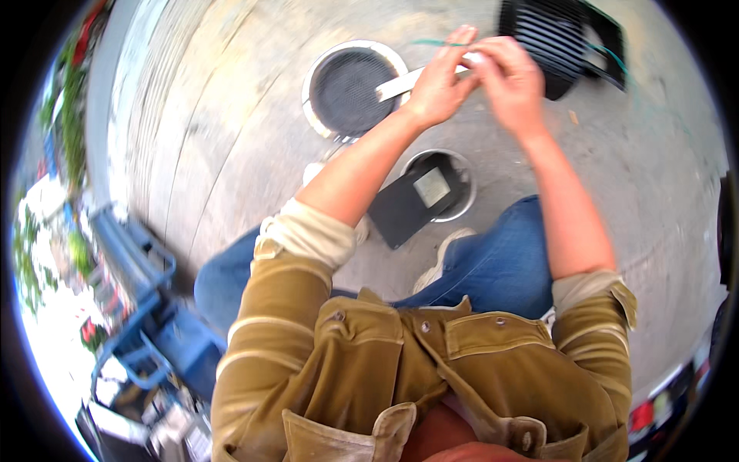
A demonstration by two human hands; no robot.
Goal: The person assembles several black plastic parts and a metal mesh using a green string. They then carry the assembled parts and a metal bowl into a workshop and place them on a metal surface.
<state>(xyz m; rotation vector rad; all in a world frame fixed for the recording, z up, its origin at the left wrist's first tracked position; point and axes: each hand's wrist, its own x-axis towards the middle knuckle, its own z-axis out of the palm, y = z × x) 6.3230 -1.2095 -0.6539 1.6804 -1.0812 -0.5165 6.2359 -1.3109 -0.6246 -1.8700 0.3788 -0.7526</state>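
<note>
Left hand (437, 83) and right hand (512, 81) raised together above concrete floor (231, 154). Both grips pinched on flat white strip (400, 83), thin green wire (431, 43) at fingertips. Strip end overhangs round mesh strainer (350, 88) on floor. Black slatted grille (562, 38) just beyond right hand. Metal bowl (462, 165) holding black flat panel (408, 204) near knees. Blue crates (154, 308) at left.

Two hands were raised together above the concrete floor (231, 138): the left hand (439, 81) and the right hand (512, 81), sharing one pale flat strip (400, 83) and one thin green cord (431, 43). Near the strip there were two round metal-rimmed dishes, one mesh-filled (350, 88), one (454, 165) under a single black flat panel (404, 208). One black slatted grille (558, 35) lay beyond the strip. One blue cart (146, 308) stood far left of it.
</note>
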